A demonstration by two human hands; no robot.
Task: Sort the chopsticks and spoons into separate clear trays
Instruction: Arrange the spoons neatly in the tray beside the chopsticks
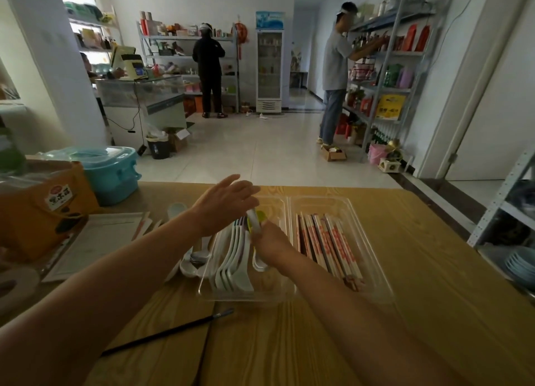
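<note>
I see both hands over the left clear plastic tray (202,293) on the yellow wood-grain surface (419,270). My right hand (270,242) grasps a long white ceramic spoon (253,222) by its lower part, fingers curled round it, and the spoon stands nearly upright above the tray. My left hand (224,204) is released, fingers stretched forward just above the spoon's top end; I cannot tell whether it touches. A yellow-green spoon (261,215) shows just behind the held one.

In the same tray a row of white spoons (231,264) lies nested side by side. The right clear plastic tray (376,270), touching the first, holds the paper-wrapped chopsticks (327,241). A few loose white spoons (191,259) lie on the surface just left of the spoon tray. A thin black stick (168,333) lies nearer to me.
</note>
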